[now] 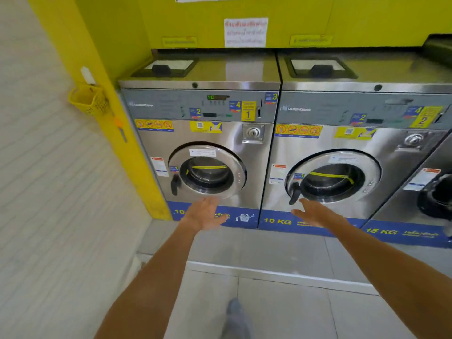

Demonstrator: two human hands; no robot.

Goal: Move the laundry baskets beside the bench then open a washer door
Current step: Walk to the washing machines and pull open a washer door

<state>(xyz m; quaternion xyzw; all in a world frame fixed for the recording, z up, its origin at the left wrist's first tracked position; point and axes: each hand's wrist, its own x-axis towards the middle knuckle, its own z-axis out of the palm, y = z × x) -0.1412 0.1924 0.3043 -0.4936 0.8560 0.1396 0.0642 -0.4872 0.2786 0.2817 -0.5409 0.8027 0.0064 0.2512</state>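
Head view: two steel washers stand side by side against a yellow wall (pixel 305 11). Washer 1 (pixel 200 133) is on the left, its round door (pixel 208 171) closed, with a black handle (pixel 175 184) at the door's left edge. The left hand (pixel 205 214) hovers just below this door, fingers spread, palm open, holding nothing and apart from the handle. Washer 2 (pixel 354 143) is on the right, its door (pixel 333 177) also closed. The right hand (pixel 315 214) is open and empty, fingertips near the second handle (pixel 294 193); whether they touch it is unclear. No baskets for laundry show; a small yellow basket (pixel 88 100) hangs on the pillar.
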